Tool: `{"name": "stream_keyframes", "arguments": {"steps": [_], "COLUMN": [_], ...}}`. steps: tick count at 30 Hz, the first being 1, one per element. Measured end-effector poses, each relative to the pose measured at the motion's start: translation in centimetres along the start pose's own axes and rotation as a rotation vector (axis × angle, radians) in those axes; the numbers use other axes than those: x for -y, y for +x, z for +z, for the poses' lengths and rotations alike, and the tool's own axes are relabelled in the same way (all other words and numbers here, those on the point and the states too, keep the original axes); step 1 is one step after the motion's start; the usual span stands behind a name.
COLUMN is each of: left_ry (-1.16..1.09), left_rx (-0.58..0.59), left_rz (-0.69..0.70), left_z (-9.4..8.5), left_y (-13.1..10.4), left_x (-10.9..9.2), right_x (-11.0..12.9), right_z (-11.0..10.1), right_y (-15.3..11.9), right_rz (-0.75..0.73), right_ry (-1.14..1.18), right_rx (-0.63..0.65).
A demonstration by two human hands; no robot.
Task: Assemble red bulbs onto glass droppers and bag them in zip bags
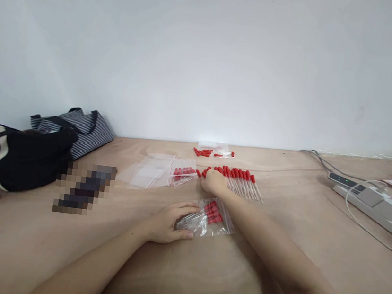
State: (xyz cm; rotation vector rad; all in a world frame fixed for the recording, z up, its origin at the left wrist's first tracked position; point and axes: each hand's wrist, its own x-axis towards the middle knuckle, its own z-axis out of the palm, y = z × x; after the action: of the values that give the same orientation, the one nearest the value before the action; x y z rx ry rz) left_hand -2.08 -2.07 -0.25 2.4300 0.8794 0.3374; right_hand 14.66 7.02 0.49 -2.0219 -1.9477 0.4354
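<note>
My left hand is curled around the left end of a clear zip bag, fingers on its upper edge and thumb on its lower edge. Several red-tipped pieces lie inside the bag, towards its right. Beyond it, my right hand is at the left end of a row of red-tipped pale sticks. Its fingers are closed at the red tip of one stick, partly hidden by the hand. Another clear bag holding red-tipped pieces lies left of that hand.
Flat clear bags overlap at the left. Loose red pieces lie near the wall beside a clear bag. A black cloth item and a striped bag stand left; a power strip with cables lies right.
</note>
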Motion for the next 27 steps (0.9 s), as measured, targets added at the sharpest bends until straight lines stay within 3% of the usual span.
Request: {"name": "stream_keyframes", "arguments": {"steps": [5, 10, 12, 14, 20, 24, 27], "left_ry": [-0.001, 0.002, 0.007, 0.008, 0.01, 0.01, 0.002], "left_rx": [0.003, 0.009, 0.013, 0.016, 0.017, 0.018, 0.017], "left_rz": [0.002, -0.02, -0.027, -0.033, -0.035, -0.049, -0.044], "left_z": [0.0, 0.0, 0.0, 0.0, 0.0, -0.1, -0.2], "left_y": [-0.1, -0.1, 0.0, 0.0, 0.0, 0.0, 0.0], "left_x": [0.1, 0.2, 0.2, 0.2, 0.4, 0.3, 0.3], "right_x": [-1.2, -6.8, -9.0, -10.5, -10.3, -9.8, -10.0], "right_z": [-1.3, -2.3, -2.1, -1.7, -0.8, -0.5, -0.4], "right_y": [-0.6, -3.6, -5.4, -7.2, -10.4, -10.5, -10.3], "right_rz": [-0.096, -0.207, -0.253, -0.228, -0.012, 0.013, 0.024], "right_ry": [0.188, 0.452, 0.838, 1.029, 1.262, 1.378, 1.341], "right_rx": [-0.012, -0.105, -0.125, -0.087, -0.038, 0.041, 0.067]}}
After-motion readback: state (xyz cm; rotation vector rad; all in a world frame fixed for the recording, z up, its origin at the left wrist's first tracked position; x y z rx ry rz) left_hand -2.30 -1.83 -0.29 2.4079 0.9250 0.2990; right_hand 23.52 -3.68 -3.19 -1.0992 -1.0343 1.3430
